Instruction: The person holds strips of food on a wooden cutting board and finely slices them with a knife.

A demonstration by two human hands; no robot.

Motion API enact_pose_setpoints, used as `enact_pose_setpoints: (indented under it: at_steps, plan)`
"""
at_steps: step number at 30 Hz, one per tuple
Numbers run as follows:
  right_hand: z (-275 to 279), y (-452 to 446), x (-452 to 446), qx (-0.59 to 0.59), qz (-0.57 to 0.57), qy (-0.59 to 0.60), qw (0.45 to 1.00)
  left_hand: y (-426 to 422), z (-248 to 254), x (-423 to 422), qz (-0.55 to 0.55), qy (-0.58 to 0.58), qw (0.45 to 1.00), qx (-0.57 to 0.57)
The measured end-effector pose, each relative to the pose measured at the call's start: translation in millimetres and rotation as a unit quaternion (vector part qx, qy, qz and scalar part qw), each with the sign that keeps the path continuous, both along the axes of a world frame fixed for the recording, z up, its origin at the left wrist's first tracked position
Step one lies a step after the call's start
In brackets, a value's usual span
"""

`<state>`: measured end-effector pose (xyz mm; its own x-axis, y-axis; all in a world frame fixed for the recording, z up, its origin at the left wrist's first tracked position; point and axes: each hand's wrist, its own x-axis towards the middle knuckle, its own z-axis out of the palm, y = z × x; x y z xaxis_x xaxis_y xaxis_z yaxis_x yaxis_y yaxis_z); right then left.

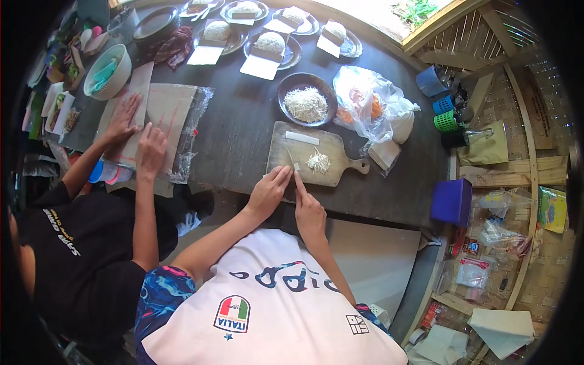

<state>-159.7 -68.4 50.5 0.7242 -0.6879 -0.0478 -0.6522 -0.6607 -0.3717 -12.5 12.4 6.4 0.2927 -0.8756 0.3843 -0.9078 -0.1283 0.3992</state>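
At the near edge of a wooden cutting board (328,173), my left hand (269,193) and my right hand (309,213) come close together. Fingers of my left hand are closed on a small pale piece (296,166). My right hand is closed at the board's edge, on something mostly hidden that may be a thin blade. Beside my fingertips lies a small pile of thin white shreds (318,162). A white strip (302,138) rests farther back on the board. Behind the board, a dark bowl (283,100) holds more shreds.
A person in black (91,237) works at the left with both hands on brown paper (176,100). Plates with white mounds and cards (260,65) line the back. A plastic bag (365,85) sits right of the bowl; a purple container (451,202) is at the right edge.
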Motion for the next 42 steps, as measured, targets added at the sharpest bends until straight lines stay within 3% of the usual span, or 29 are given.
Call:
enact_pose_setpoints:
  at_steps: [5,11,14,20,26,32,38,42]
  plan:
    - [13.8,14.6,-21.8,0.039,-0.013,0.025,0.999,0.5,0.4,0.5,0.009,-0.019,1.000,0.005]
    - [7.1,-0.4,2.8,-0.003,0.004,-0.023,1.000,0.7,-0.7,0.9,0.011,-0.025,1.000,-0.003]
    - [19.6,12.9,-14.5,0.035,-0.014,0.030,0.999,1.0,0.7,-0.2,0.006,0.031,0.999,-0.017]
    - [-11.0,3.4,1.0,-0.002,-0.002,-0.034,0.999,1.5,-5.4,0.2,0.002,0.030,0.999,-0.018]
    - [14.8,14.0,-17.0,0.032,-0.011,0.034,0.999,1.6,-2.2,-0.1,0.008,0.014,1.000,-0.011]
    - [-7.3,2.5,2.6,-0.001,-0.002,-0.032,0.999,2.2,-6.2,0.6,0.002,0.024,0.999,-0.026]
    - [18.3,16.4,-14.0,0.046,-0.022,0.040,0.998,2.3,1.5,0.3,0.012,0.030,0.999,-0.031]
    - [-8.2,10.2,-5.8,0.007,-0.012,-0.036,0.999,2.9,-1.6,0.7,0.005,0.025,0.999,-0.032]
